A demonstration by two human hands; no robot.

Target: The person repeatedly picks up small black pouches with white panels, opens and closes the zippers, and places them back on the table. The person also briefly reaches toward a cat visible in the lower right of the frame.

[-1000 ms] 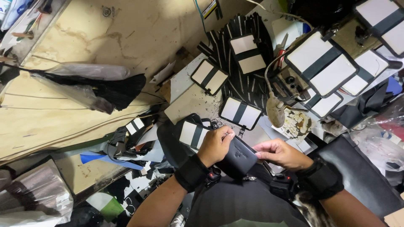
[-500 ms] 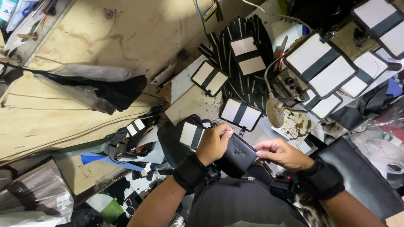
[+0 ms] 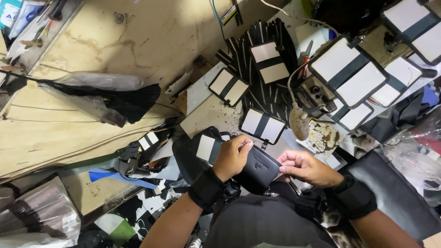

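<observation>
Sitting between both hands, just above the person's lap, is a small black leather pouch with rounded corners (image 3: 258, 171), and compared with a second ago it is lying a little flatter and further toward the right, with more of its smooth face showing. The left hand (image 3: 233, 157) is curling over the pouch's upper left edge, fingers closed on it, while the right hand (image 3: 305, 167) is pinching the right-hand edge between thumb and fingertips; a moment earlier that hand was lying lower against the pouch's side. Both hands are clamped on the same piece, close together but not touching, and both wrists are wearing black straps. Just beside the left hand a white card with a dark band (image 3: 207, 148) is resting on black material. Further out, on the cluttered surface (image 3: 209, 110), similar black-framed white panels (image 3: 262, 125) are lying near a fan of black strips (image 3: 257, 43), with crumpled clear plastic over black fabric (image 3: 108, 94) well apart on the left.
</observation>
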